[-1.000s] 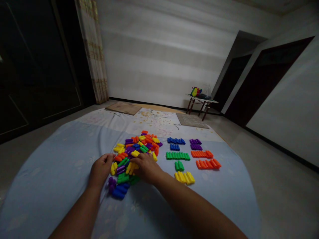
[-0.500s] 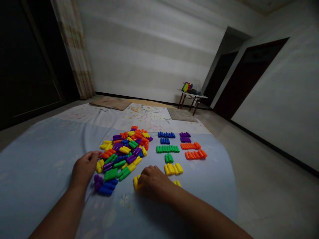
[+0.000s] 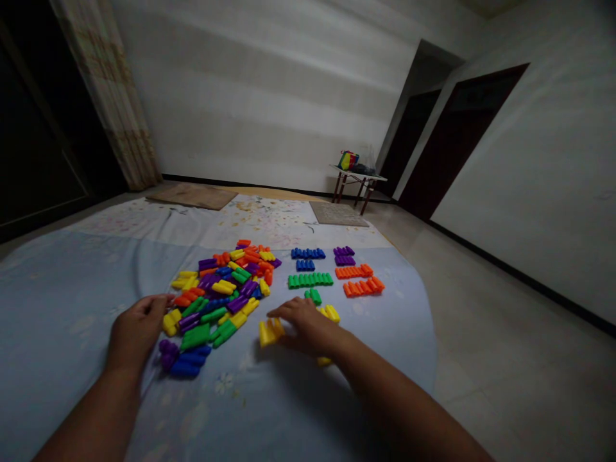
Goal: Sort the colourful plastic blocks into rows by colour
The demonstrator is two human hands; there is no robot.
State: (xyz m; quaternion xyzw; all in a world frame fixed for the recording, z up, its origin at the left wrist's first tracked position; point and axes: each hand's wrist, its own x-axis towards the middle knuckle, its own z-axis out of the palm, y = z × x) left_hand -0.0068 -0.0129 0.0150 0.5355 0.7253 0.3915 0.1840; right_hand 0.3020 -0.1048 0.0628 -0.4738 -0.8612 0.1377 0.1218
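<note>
My right hand (image 3: 310,326) is closed on a yellow plastic block (image 3: 270,332) made of joined tubes, which it seems to hold just over the cloth. Partly hidden behind that hand are more yellow blocks (image 3: 331,313). My left hand (image 3: 138,326) rests at the left side of a mixed pile of blocks, fingers pinched together; what they hold, if anything, is hidden. Closest to its fingertips lies an orange block (image 3: 189,296), with a yellow block (image 3: 171,322) just below. Purple (image 3: 168,354) and blue blocks (image 3: 190,362) sit at the pile's near end.
Sorted rows stand right of the pile: blue (image 3: 308,254), green (image 3: 310,280), purple (image 3: 344,251) and orange (image 3: 364,287). A flowered cloth (image 3: 240,417) covers the table. Two flat boards (image 3: 339,214) lie at its far edge; a small side table (image 3: 359,173) stands beyond.
My right hand has moved up and away from me with the yellow block, towards the yellow row. My left hand stays beside the pile. The whole view has shifted slightly.
</note>
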